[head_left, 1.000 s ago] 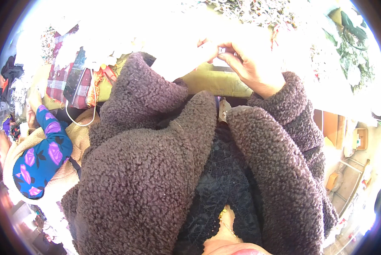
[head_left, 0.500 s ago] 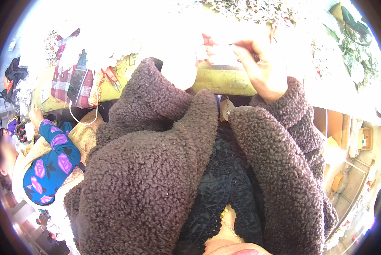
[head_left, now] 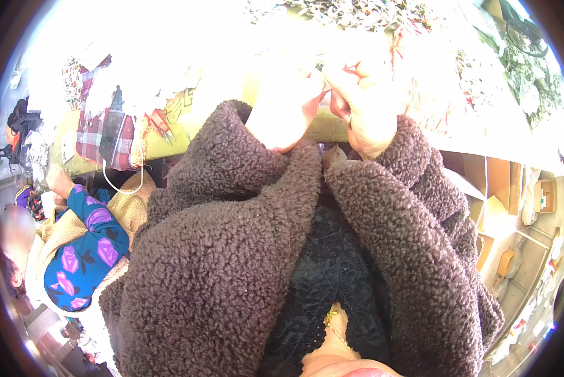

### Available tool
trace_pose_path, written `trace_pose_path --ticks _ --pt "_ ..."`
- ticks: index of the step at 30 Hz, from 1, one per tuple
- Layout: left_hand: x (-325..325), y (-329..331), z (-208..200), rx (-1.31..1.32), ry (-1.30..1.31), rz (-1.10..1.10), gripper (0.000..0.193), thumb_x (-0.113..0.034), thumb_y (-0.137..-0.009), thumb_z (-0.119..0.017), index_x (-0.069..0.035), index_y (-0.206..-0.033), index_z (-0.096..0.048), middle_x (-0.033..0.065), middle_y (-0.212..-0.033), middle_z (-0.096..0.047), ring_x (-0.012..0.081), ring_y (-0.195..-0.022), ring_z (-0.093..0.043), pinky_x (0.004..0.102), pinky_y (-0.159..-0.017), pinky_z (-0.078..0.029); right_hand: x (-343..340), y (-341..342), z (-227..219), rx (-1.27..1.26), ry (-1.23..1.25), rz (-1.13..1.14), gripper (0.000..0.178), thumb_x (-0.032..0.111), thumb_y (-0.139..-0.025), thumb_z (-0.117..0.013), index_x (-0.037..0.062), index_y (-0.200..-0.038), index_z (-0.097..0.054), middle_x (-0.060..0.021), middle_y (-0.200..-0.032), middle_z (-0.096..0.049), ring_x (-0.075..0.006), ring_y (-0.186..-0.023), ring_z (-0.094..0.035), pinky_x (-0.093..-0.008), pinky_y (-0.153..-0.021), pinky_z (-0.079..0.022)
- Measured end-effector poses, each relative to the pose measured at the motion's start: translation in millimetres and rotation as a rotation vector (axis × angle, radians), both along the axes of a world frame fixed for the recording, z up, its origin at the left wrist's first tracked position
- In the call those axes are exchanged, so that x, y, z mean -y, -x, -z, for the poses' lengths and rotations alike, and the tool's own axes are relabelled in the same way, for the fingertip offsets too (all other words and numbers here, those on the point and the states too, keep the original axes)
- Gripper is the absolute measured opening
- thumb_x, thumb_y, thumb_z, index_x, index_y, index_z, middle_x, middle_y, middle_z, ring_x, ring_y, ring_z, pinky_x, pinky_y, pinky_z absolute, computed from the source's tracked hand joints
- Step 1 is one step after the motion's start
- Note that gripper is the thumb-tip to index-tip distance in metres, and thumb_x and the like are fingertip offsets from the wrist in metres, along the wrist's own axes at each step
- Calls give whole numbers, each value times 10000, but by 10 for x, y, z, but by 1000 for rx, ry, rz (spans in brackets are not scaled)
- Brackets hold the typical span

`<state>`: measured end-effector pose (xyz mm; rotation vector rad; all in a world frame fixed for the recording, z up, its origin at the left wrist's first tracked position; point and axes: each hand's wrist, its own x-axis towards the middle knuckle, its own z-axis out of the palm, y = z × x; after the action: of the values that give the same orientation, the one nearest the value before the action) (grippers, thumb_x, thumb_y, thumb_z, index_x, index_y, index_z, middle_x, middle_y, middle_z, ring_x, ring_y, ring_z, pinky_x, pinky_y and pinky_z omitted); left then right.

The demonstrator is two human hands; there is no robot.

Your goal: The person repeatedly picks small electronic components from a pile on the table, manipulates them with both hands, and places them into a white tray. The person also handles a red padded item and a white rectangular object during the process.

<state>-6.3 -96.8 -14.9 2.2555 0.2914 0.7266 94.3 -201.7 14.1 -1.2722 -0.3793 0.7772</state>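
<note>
- Small dark item [head_left: 320, 65]: located at the meeting point of the two hands, beyond the near edge of the table [head_left: 329, 129]; glare obscures its outline and material.
- Left hand [head_left: 298, 100]: reaches inward from its cuff, fingertips close to those of the other hand. Strong light bleaches it nearly white; from where I stand, I cannot tell how far it is open or whether it has hold of the item.
- Right hand [head_left: 365, 103]: fingers bent, thumb side turned toward the left hand; its grip on the item cannot be made out.
- Coat [head_left: 206, 276]: brown, curly-piled and thick, with wide cuffs around both wrists; it hangs open over a black lace garment [head_left: 332, 251].
- Table: yellow-green along the near edge, washed out by light farther back.
- Heap of small pieces [head_left: 357, 14]: loose and mottled, at the far side, well apart from the hands.
- Plaid cloth [head_left: 88, 135]: woven, dark red and pale, to the left; near it lies a red-handled tool [head_left: 159, 119].
- Neighbouring person's sleeve [head_left: 96, 251]: blue, patterned with purple flowers.
- Cardboard boxes [head_left: 499, 182]: brown and flat-sided, at right, below the tabletop.
</note>
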Motion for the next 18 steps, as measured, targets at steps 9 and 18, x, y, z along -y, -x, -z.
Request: trace_pose_path --ticks 9,18 --pt "136 -194 -200 613 1112 416 201 -117 -876 -594 31 -1011 -586 79 -955 -618 150 -805 -606 275 -733 -498 37 -180 -212 -145 -23 -6 89 70 -869 -582 48 -841 -500 14 -520 -417 -70 -388 -333 -220 -410 -289" --pt "-19 -196 -119 536 1268 184 260 -37 -786 -682 -12 -1021 -572 71 -947 -603 164 -848 -593 287 -728 -501 -131 -222 -307 -304 -95 -98 146 76 -880 -562 64 -757 -484 6 -502 -404 -78 -371 -331 -234 -411 -301"
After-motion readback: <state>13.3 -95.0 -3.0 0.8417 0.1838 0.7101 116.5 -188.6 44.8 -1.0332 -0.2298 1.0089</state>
